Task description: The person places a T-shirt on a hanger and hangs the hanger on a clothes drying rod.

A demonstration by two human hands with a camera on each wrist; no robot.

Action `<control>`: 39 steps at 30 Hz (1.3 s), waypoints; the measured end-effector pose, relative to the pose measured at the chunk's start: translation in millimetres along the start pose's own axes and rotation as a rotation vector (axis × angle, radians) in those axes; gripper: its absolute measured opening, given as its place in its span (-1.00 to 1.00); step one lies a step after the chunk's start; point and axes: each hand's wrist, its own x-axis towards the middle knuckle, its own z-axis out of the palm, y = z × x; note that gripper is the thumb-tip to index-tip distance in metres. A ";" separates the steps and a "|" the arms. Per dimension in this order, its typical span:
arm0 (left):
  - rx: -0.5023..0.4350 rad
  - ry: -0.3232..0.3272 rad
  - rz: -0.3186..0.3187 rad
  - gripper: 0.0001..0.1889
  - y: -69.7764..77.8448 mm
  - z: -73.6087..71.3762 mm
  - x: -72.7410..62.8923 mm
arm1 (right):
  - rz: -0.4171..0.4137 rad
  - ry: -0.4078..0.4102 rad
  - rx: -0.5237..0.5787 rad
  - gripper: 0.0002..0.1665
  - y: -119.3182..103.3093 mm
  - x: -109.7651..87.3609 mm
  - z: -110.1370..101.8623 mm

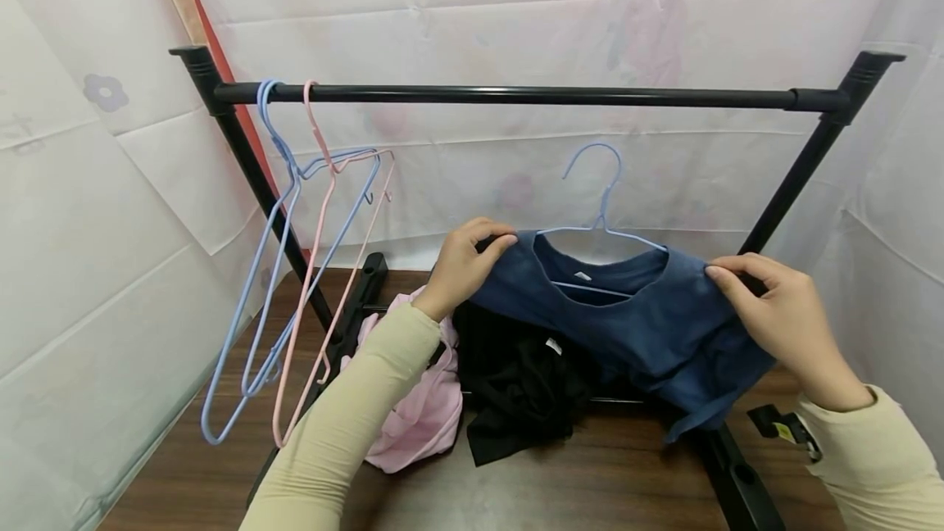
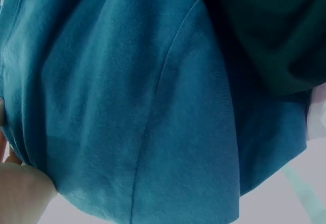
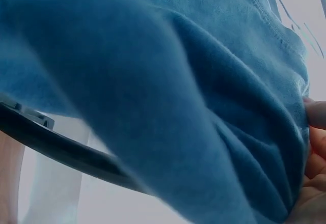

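Note:
A navy blue T-shirt (image 1: 619,326) hangs between both hands, with a light blue hanger (image 1: 605,207) inside its neck and the hook standing up above the collar. My left hand (image 1: 466,262) pinches the shirt's left shoulder between thumb and fingers. At the other shoulder, my right hand (image 1: 782,318) pinches the cloth the same way. Shirt fabric (image 2: 137,102) fills most of the left wrist view, with part of the hand at its left edge. In the right wrist view, fingertips (image 3: 317,113) grip the bunched cloth. Most of the hanger's lower part is hidden by the shirt.
A black rack bar (image 1: 516,95) spans the view above the hands. Two light blue hangers (image 1: 251,293) and a pink hanger (image 1: 304,301) hang at its left end. Below lie a pink garment (image 1: 424,420) and a black garment (image 1: 519,388) on the rack's base and wooden table (image 1: 619,478).

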 end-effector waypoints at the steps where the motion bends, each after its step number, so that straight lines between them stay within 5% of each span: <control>1: 0.000 0.002 0.003 -0.78 -0.1 -0.3 0.0 | -0.001 0.003 -0.004 -0.91 0.2 -0.3 -0.3; 16: 0.000 0.006 0.025 -0.78 -3.9 -10.8 0.5 | 0.000 0.080 -0.020 -0.91 3.5 -1.1 -5.1; 30: 0.071 0.022 0.064 -0.80 -9.1 -11.5 1.0 | 0.039 -0.035 0.015 -0.81 6.2 -0.8 -9.5; 39: 0.070 0.071 0.070 -0.79 -10.4 -14.1 -1.1 | 0.050 -0.009 0.044 -0.80 10.2 -2.5 -13.3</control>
